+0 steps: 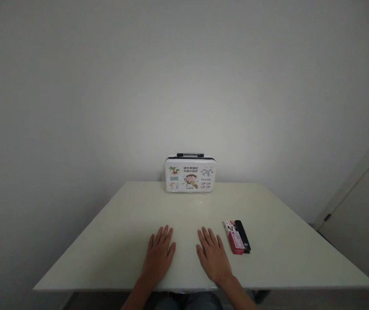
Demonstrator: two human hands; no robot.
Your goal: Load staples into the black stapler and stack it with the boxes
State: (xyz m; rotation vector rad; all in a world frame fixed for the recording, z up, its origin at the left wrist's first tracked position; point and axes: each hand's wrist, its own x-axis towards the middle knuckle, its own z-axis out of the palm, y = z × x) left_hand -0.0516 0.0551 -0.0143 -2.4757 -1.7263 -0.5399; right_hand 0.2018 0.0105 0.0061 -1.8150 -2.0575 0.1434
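My left hand (159,255) lies palm down on the pale table (113,241), fingers stretched out, holding nothing. To its right, my right hand (214,255) rests flat in the same way, its fingers spread. Just beyond the right hand is a pink and white printed package (235,239), not touched by it. A long black item (243,236) lies against the package's right side; its kind I cannot make out. At the table's far edge stands a small white carrying case (190,175) with a black handle and cartoon travel prints.
A plain grey-white wall (184,86) rises right behind the table and the case. On the far right is a door-like panel (358,215) with a dark fitting. The table's front edge runs under my forearms.
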